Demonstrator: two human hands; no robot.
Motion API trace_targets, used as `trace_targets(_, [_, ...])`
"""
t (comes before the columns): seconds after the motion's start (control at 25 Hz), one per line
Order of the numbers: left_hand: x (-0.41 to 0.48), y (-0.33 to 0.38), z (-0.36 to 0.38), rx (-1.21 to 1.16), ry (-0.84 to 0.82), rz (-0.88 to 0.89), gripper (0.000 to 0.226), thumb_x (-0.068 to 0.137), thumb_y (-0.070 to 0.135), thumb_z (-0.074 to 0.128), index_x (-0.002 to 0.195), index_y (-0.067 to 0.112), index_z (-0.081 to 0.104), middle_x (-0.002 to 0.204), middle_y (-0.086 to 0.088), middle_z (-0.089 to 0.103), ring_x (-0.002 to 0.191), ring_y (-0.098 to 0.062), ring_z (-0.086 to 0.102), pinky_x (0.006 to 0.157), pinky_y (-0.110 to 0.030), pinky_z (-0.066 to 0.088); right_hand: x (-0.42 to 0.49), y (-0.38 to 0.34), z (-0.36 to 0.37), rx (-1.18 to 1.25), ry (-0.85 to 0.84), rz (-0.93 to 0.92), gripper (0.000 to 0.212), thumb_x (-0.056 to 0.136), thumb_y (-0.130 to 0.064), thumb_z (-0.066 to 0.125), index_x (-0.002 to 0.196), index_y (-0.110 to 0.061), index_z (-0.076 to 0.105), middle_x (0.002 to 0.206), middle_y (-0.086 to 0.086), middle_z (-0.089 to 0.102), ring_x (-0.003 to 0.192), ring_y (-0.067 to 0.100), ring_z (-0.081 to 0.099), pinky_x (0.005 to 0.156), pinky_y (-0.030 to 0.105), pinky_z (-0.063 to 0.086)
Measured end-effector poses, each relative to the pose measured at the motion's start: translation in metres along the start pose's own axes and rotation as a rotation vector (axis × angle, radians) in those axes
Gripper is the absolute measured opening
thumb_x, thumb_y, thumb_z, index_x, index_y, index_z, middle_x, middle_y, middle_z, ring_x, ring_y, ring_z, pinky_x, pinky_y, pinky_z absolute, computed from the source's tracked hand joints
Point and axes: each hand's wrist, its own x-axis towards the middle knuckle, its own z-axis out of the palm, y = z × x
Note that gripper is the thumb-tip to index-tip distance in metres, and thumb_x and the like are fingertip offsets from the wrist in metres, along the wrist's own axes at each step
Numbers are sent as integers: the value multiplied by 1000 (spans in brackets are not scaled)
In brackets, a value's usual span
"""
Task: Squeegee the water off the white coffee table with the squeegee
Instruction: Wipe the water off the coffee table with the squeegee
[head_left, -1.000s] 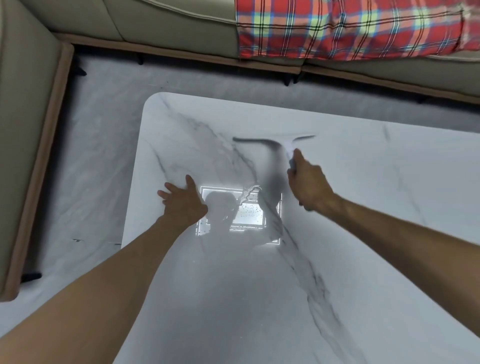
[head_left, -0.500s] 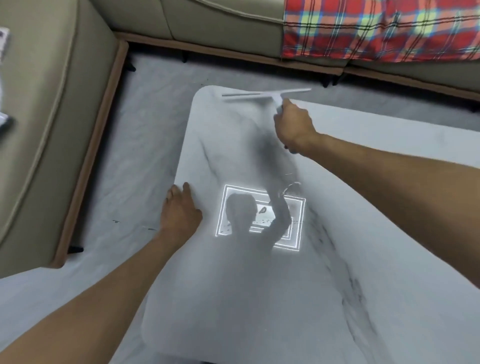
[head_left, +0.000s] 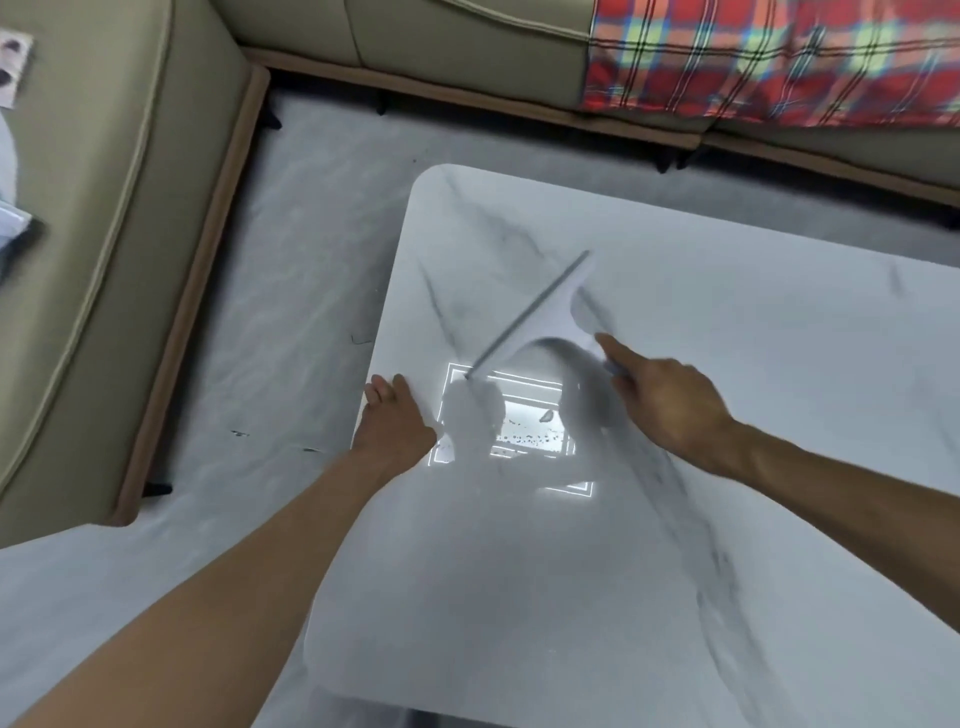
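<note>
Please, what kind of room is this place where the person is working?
Most likely a home living room. A beige upholstered corner sofa wraps around a low white marble-pattern coffee table, and a red plaid blanket lies on the sofa. The floor is pale grey.

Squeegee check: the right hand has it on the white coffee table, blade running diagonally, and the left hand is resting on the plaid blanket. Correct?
Not quite. The head view shows the left hand resting on the white coffee table's left edge, not the plaid blanket. The right hand does hold the squeegee diagonally.
</note>
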Motion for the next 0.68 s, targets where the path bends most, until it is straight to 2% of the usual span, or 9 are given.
trace_targets(0.16, [0, 9, 0, -52, 24, -40, 71, 81, 14, 52, 140, -5, 17, 146, -32, 17, 141, -43, 15, 112, -41, 29, -60, 63, -27, -194, -92, 81, 47, 97, -37, 40, 143, -44, 32, 96, 6, 71, 80, 35, 64, 62, 34, 44])
trace_targets(0.28, [-5, 7, -2, -127, 155, -30, 59, 81, 8, 53, 134, -3, 30, 137, -25, 35, 130, -38, 36, 101, -39, 37, -45, 58, -48, -140, -44, 60, 41, 97, -35, 44, 138, -37, 43, 107, 9, 70, 92, 38, 63, 72, 37, 47])
trace_targets(0.36, [-14, -2, -3, -247, 251, -41, 59, 85, 9, 56, 140, 3, 36, 139, -19, 46, 127, -33, 46, 101, -34, 38, -8, 26, -56, -7, 41, 38, 35, 98, -31, 40, 132, -28, 47, 112, 13, 68, 95, 41, 60, 76, 40, 44])
trace_targets(0.44, [-26, -15, -4, -371, 324, -67, 50, 89, 15, 58, 136, 9, 46, 130, -15, 58, 117, -32, 57, 95, -31, 44, 39, -21, -55, 137, 75, 57, 27, 98, -27, 36, 121, -18, 47, 112, 17, 65, 93, 42, 58, 74, 40, 43])
trace_targets(0.56, [-44, -41, -7, -457, 416, -118, 16, 93, 17, 53, 101, 7, 63, 101, -16, 70, 91, -34, 65, 77, -34, 50, 83, -98, -35, 346, 75, 161, 29, 95, -21, 36, 121, -13, 45, 115, 20, 60, 93, 38, 58, 66, 38, 44])
trace_targets(0.6, [-48, -51, -9, -453, 431, -163, 16, 93, 16, 50, 92, 7, 62, 94, -16, 70, 85, -34, 65, 74, -36, 51, 85, -119, -23, 370, 82, 172, 31, 95, -19, 36, 124, -12, 44, 116, 21, 60, 96, 39, 59, 69, 39, 45])
trace_targets(0.68, [-54, -72, -10, -450, 433, -253, 21, 92, 14, 45, 90, 4, 64, 91, -16, 70, 82, -35, 64, 75, -40, 54, 70, -150, 6, 324, 75, 92, 35, 94, -19, 39, 128, -14, 42, 114, 20, 62, 102, 41, 58, 75, 40, 43])
